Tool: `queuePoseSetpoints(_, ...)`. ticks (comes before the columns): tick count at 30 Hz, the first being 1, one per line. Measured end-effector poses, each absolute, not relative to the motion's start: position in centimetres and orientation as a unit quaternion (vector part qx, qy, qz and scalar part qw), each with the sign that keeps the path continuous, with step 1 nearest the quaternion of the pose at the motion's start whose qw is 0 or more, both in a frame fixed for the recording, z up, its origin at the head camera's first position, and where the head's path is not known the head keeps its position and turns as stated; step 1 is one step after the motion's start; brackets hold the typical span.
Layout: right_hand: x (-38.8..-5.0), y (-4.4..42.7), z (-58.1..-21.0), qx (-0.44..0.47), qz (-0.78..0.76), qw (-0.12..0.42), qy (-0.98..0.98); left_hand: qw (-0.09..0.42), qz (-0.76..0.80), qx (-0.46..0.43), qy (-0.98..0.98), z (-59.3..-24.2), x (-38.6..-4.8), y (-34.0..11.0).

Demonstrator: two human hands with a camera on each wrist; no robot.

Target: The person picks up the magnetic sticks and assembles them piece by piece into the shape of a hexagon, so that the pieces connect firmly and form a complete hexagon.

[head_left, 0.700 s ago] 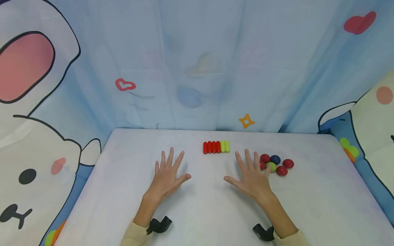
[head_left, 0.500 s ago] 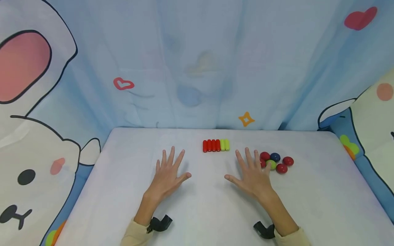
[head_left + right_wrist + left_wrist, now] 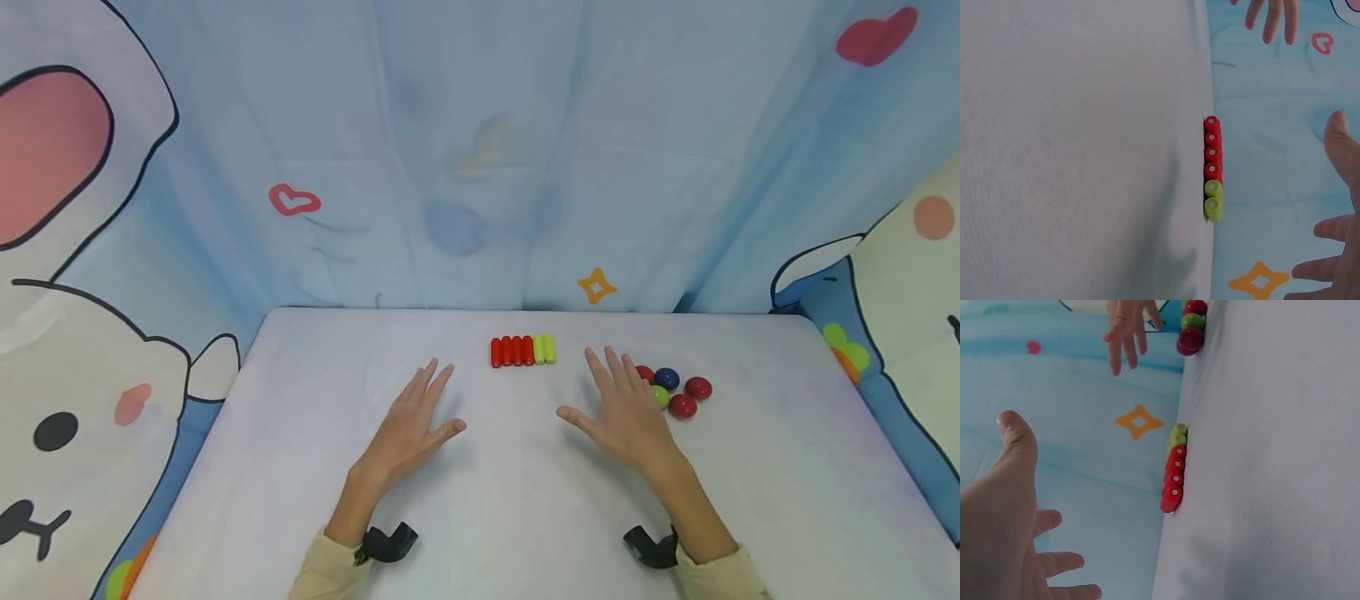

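Observation:
My left hand [image 3: 405,429] hovers over the white table with its fingers straight, holding nothing. Its thumb points away from the palm in the left wrist view. On the other side, my right hand [image 3: 630,417] is also empty and extended, nearest the balls. Between and beyond the hands lies a neat row of short rounded sticks: several red sticks [image 3: 512,351] and two lime-green sticks [image 3: 544,349]. Right of my right hand sit several red balls [image 3: 682,407], a dark blue ball [image 3: 667,379] and a green ball [image 3: 660,396], the last partly hidden by the fingers.
A white cloth covers the table [image 3: 495,517], whose far edge meets a light blue printed curtain [image 3: 487,167]. Cartoon animal prints flank it on both sides. A black wrist mount [image 3: 388,543] is on the left forearm, and another black mount [image 3: 651,547] on the right.
Both hands have turned a little, their fingers less widely spread. My right hand has shifted slightly right, covering more of the balls. The sticks and balls lie as before; the head view has shifted slightly.

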State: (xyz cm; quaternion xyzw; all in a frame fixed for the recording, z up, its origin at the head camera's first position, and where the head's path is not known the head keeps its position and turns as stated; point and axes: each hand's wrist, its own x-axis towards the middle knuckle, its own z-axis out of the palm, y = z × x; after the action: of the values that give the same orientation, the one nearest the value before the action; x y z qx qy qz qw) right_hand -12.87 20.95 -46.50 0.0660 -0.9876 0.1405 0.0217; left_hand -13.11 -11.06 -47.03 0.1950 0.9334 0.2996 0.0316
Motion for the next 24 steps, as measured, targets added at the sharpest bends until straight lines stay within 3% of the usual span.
queuePoseSetpoints(12, -13.6, 23.0, -45.6, 0.056, 0.223, -0.011, -0.973, 0.072, 0.413, 0.163, 0.893, -48.5, -13.4, -11.5)
queuePoseSetpoints(24, -13.9, 26.6, -45.2, 0.054, 0.317, -0.016, -0.947, 0.078, 0.460, 0.149, 0.872, -49.6, -13.8, -10.6)
